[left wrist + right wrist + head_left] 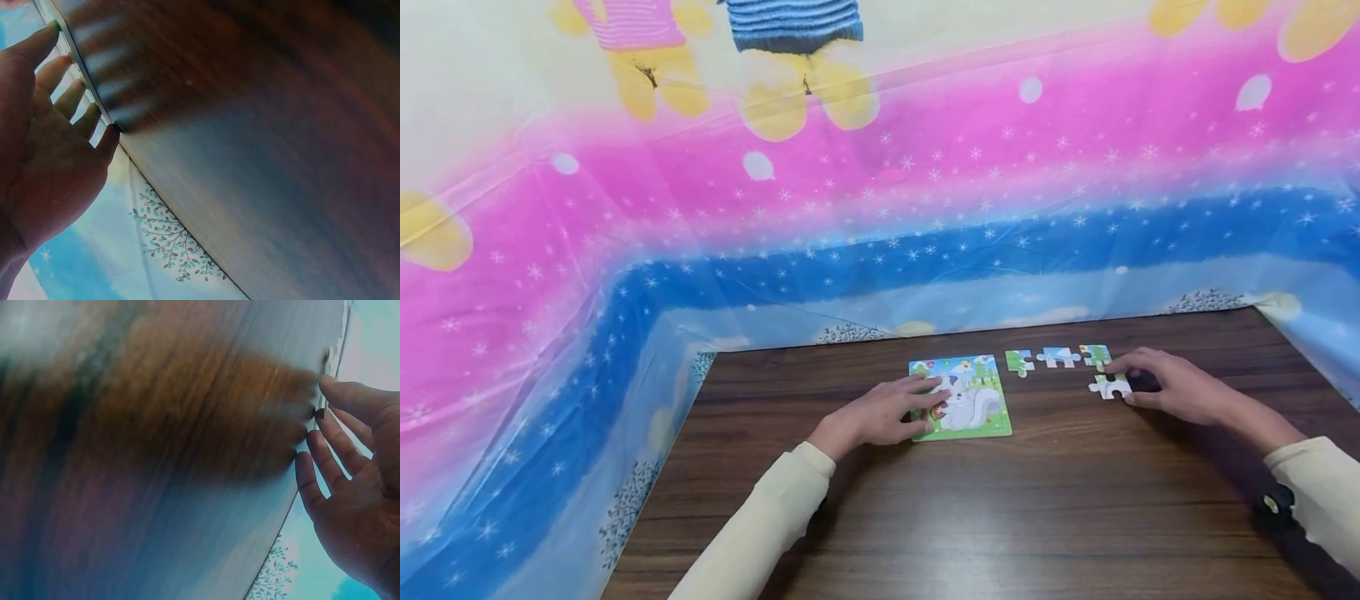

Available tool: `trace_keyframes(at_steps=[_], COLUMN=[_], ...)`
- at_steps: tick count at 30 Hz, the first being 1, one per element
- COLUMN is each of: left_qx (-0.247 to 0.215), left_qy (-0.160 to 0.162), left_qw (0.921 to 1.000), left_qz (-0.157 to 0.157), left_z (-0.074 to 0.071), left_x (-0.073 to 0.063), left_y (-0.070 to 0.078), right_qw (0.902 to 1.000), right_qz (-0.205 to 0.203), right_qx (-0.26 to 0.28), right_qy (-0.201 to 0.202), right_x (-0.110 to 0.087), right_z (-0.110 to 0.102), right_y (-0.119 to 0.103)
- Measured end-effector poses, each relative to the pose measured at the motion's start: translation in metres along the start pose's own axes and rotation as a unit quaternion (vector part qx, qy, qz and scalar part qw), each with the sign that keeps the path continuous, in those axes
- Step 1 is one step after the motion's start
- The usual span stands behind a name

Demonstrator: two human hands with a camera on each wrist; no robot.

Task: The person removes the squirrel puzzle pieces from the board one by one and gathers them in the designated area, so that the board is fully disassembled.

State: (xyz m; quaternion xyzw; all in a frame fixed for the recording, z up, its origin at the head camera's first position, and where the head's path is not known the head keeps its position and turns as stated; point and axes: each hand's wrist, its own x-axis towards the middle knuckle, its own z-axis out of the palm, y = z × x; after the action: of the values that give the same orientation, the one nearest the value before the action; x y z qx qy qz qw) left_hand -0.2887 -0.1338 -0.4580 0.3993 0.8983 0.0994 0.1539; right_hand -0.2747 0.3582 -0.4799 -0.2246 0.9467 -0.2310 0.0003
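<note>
A square jigsaw puzzle (977, 408) with a grey-white squirrel on green grass lies on the table in the head view. My left hand (891, 410) rests on its left side, fingers spread; the left wrist view shows the fingertips (107, 139) down at the board and table. To the right, my right hand (1176, 387) holds a white-and-green puzzle piece (1105, 387) between thumb and forefinger, low at the tabletop. That piece sits just below another loose piece (1093, 356), close to or touching it. The right wrist view shows the other fingers (306, 472) reaching down to the table.
Two more loose pieces, a green one (1018, 362) and a blue-and-white one (1057, 357), lie between the puzzle and the right hand. The dark wooden table (970, 517) ends at a patterned cloth (880, 250) hanging behind and along its sides.
</note>
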Motion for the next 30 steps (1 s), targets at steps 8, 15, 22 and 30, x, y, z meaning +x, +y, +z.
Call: trace_keyframes(at_steps=[8,15,22,30], left_qx=[-0.008,-0.007,-0.011,-0.049], left_qy=[0.005,0.012,0.014,0.037], left_qw=[0.9999,0.9998,0.9998,0.9977], left_qz=[-0.011,-0.017,-0.008,-0.027], left_z=[0.0,0.001,0.0,-0.002], left_x=[-0.001,-0.002,-0.002,-0.001], left_y=[0.001,0.001,0.002,-0.004], right_qw=[0.9998,0.9999,0.9995,0.9981], right_qz=[0.011,0.011,0.024,0.011], right_qx=[-0.014,-0.012,-0.021,-0.049], right_qy=[-0.002,-0.004,-0.006,0.035], right_x=[0.005,0.005,0.007,0.017], right_z=[0.0,0.001,0.003,0.007], right_y=[-0.004,-0.006,-0.005,-0.02])
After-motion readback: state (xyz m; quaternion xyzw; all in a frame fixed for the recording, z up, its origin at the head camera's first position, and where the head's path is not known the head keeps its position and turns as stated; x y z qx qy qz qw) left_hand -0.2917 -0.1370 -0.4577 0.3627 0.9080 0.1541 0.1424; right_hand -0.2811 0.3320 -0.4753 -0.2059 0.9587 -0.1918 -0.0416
